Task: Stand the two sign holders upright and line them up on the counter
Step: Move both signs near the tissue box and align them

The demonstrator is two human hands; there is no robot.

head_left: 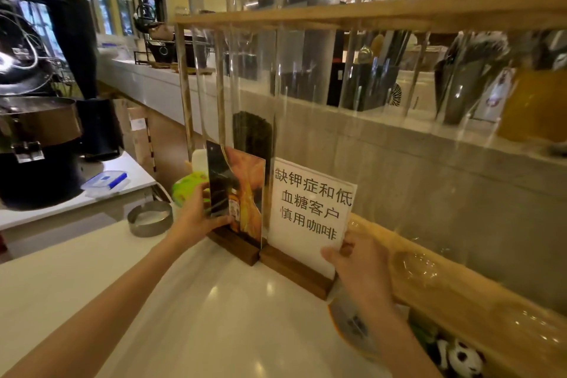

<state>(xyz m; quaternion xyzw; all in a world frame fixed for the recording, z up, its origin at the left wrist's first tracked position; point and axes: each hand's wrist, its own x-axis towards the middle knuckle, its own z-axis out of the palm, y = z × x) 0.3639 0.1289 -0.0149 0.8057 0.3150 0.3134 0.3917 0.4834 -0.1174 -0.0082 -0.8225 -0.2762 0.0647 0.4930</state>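
Two sign holders stand upright side by side on the white counter (190, 310), their dark wooden bases end to end. The left sign holder (242, 193) carries a dark and orange picture with a bottle. My left hand (196, 218) grips its left edge, thumb on the front. The right sign holder (310, 205) shows a white sheet with black Chinese text. My right hand (359, 270) holds its lower right corner, just above the base (294, 270).
A clear acrylic screen in a wooden frame (368, 14) rises right behind the signs. A metal ring (149, 218) and a green object (187, 187) lie to the left. A coffee roaster (36, 138) stands far left. A panda toy (460, 356) sits lower right.
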